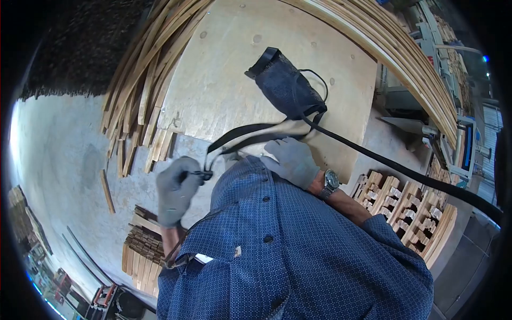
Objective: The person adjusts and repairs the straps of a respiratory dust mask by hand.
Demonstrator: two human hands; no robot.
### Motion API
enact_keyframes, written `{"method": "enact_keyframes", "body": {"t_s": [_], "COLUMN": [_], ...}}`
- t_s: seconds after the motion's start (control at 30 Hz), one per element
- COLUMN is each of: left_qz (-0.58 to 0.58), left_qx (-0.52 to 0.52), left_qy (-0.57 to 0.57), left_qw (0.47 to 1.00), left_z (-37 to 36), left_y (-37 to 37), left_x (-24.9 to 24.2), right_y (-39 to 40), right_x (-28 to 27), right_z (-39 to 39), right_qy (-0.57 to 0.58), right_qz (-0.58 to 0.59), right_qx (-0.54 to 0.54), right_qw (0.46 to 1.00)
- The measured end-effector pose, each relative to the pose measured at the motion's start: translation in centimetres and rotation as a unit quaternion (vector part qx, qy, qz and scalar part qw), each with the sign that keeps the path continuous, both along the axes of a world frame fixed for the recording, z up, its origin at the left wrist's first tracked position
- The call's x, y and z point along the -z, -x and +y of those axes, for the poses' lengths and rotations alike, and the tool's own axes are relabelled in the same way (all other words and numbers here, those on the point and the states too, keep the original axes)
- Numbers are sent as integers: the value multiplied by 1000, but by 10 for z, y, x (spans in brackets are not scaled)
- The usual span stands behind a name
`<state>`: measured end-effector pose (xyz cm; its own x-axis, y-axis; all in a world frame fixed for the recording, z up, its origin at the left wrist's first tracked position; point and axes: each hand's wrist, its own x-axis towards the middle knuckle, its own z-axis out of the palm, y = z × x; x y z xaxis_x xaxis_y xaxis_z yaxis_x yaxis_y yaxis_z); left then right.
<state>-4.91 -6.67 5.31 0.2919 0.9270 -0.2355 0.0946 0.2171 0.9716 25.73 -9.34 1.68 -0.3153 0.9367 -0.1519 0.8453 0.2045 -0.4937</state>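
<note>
My left hand, in a grey glove, is closed on a black buckle at the end of a black strap. That strap runs to a black mesh pouch lying on a plywood sheet. My right hand, also gloved, rests against the lower front of my blue patterned shirt, its thumb apart from its fingers. Some of its fingertips are hard to make out. A wristwatch sits on my right wrist. A black cord stretches from the pouch toward the right edge.
Long wooden strips lie left of the plywood, and more strips curve along its right. Stacked wood pieces stand at lower left; notched wooden pieces are at right. Machinery stands beyond them.
</note>
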Motion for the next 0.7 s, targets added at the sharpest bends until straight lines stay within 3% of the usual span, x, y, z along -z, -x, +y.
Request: {"method": "enact_keyframes", "body": {"t_s": [0.23, 0.37, 0.43, 0.5, 0.53, 0.6, 0.7], "left_qz": [52, 36, 8, -26, -63, -60, -48], "left_qx": [-34, -30, -13, -4, 4, 18, 45], "left_qy": [-30, -32, -37, -38, -40, -57, -81], "left_qw": [998, 998, 999, 999, 997, 996, 995], "left_z": [15, 18, 19, 20, 23, 29, 36], "left_y": [35, 41, 45, 48, 47, 46, 50], "left_x": [-25, -21, -20, -20, -21, -28, -37], "right_y": [-3, -8, -3, 7, 13, 28, 44], "right_x": [24, 28, 19, 1, -7, -20, -38], "right_z": [-8, -16, -15, -12, -6, 5, 20], "right_qy": [-28, -104, -134, -270, -273, -345, -300], "right_qz": [-5, 10, 19, 19, 19, 85, 123], "right_qx": [37, 60, 70, 10, 11, 0, -35], "right_qw": [999, 993, 988, 963, 962, 935, 945]}}
